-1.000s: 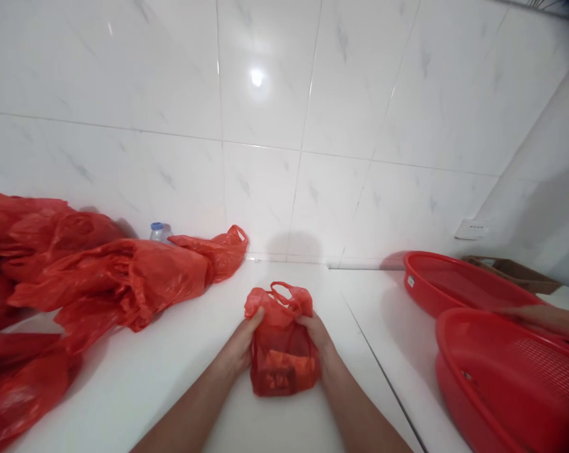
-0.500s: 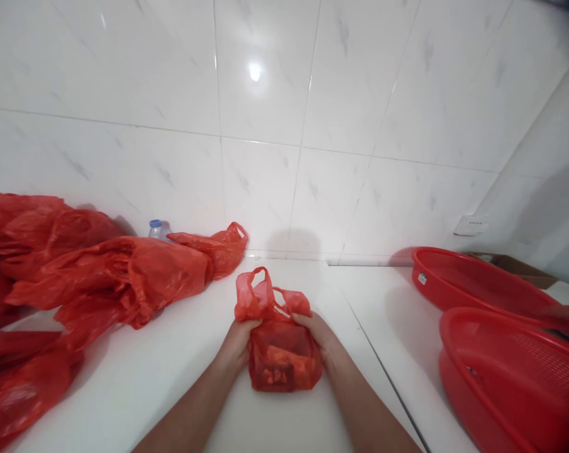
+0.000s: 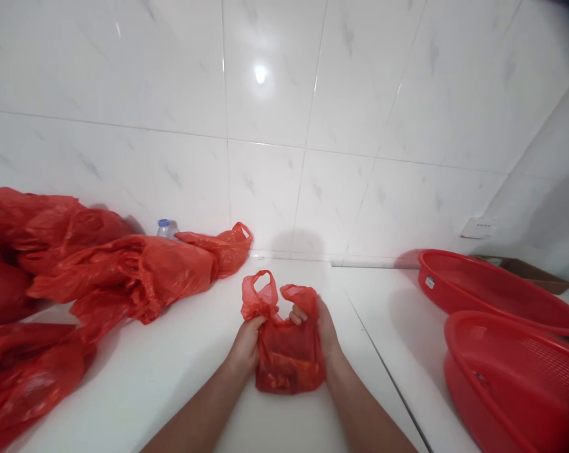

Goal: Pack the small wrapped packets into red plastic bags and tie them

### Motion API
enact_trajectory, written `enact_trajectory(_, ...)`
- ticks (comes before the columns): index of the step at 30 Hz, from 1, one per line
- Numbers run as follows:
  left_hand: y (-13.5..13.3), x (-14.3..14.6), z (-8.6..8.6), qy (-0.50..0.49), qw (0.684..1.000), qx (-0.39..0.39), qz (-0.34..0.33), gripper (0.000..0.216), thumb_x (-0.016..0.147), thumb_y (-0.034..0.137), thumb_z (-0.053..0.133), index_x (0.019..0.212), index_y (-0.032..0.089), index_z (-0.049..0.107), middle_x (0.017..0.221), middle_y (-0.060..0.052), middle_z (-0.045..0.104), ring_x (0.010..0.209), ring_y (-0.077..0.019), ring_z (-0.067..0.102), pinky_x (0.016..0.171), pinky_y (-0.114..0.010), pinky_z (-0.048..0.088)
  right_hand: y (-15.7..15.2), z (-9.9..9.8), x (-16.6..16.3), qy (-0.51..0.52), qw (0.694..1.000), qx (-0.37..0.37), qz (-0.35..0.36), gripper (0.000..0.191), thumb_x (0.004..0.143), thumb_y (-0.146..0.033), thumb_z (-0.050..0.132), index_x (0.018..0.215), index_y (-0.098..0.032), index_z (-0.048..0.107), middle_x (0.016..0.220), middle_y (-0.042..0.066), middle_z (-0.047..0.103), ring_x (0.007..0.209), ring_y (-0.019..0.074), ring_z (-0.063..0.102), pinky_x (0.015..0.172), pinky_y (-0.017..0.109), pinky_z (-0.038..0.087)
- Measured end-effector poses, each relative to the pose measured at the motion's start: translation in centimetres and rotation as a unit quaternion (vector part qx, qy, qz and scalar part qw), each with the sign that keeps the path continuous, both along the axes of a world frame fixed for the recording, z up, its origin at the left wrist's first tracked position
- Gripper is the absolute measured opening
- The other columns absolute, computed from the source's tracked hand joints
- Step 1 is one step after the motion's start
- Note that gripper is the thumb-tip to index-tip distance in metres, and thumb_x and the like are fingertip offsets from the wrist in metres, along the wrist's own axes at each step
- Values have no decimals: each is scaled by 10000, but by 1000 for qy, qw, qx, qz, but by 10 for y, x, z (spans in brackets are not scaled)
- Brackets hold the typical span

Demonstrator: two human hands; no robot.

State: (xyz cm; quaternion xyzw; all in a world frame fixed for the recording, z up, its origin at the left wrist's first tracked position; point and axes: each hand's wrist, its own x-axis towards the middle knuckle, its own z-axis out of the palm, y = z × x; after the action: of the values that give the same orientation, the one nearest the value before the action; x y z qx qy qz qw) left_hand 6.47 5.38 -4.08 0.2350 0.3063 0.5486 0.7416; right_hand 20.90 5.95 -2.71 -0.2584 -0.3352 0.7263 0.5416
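Observation:
A small red plastic bag [image 3: 288,343] is held between my two hands over the white table. Through its thin film some packets show at the bottom, one with light lettering; their kind I cannot make out. My left hand [image 3: 247,343] grips the bag's left side just below the left handle loop, thumb on top. On the other side, my right hand [image 3: 322,324] is closed round the right handle part, its fingertips curling through to the inner side. The left loop stands up open, while the right handle is bunched at my fingers.
Several red plastic bags [image 3: 171,267] lie heaped along the left side, with a blue-capped bottle [image 3: 163,228] behind them. At the right stand two red plastic baskets [image 3: 458,352] and a cardboard box [image 3: 524,272]. A tiled wall [image 3: 275,189] closes off the back.
My right hand has shifted up onto the right handle, its fingers now curled round it. My left hand keeps its grip. Another person's hand at the right basket has gone from view.

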Motion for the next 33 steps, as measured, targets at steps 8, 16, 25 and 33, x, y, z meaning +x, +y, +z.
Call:
enact_trajectory(8,-3,1,3,-13,1000,17,-5,54,665,122,649,713,122,624,633,-47,660,612,-185,651,639,-298,531,-2,4,-7,-62,997,55,7,394,715,-474,679,1003,-210,629,816,20,689,707,173,629,718,313,478)
enact_trajectory(16,-9,0,11,144,977,153,-22,216,689,239,706,876,144,655,765,-67,686,746,-212,638,659,-279,495,-6,5,-13,-111,987,104,44,374,678,-395,729,977,-180,657,843,42,695,734,175,642,727,310,470)
enact_trajectory(25,-12,5,-3,297,924,228,73,886,647,241,756,1391,305,279,1387,-119,412,1125,-252,539,875,-332,472,14,-17,-2,-189,978,26,-86,332,730,-500,620,659,-177,591,375,-52,455,370,91,371,427,242,265)
enact_trajectory(33,-8,-5,4,355,875,316,93,151,794,275,571,862,209,688,1200,-67,576,1098,-231,547,932,-335,431,10,-16,-3,-170,981,29,-84,236,761,-428,580,721,-199,537,385,-80,427,349,83,356,425,233,305)
